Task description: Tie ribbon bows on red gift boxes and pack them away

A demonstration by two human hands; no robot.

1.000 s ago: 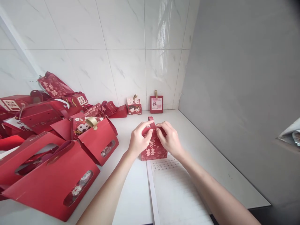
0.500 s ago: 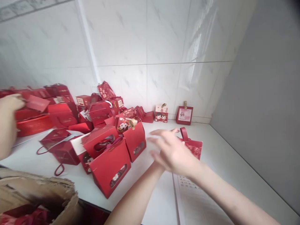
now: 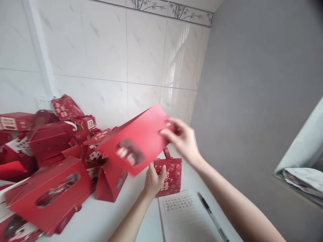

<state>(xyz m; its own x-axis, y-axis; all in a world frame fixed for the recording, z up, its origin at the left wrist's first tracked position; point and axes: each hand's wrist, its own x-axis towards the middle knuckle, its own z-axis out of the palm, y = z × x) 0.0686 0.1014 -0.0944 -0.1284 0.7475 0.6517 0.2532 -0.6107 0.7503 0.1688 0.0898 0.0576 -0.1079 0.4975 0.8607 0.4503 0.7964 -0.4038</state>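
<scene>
My right hand pinches the upper edge of a red gift box with an oval window. The box hangs in the air, tilted and slightly blurred. Below and beside it, my left hand is closed on the left edge of a smaller patterned red gift bag with a loop handle and pale lettering. That bag stands on the white tabletop behind the notebook. Part of its upper left is hidden by my fingers. Another red box with a window stands just left of my left hand.
A pile of red gift boxes fills the left, with a large windowed box in front. An open notebook with handwriting lies at the front, and a pen beside it. A grey wall bounds the right.
The view has swung right. My right hand has taken the red windowed box and raised it off the table. My left hand, previously mostly hidden behind the right, now shows on the patterned bag.
</scene>
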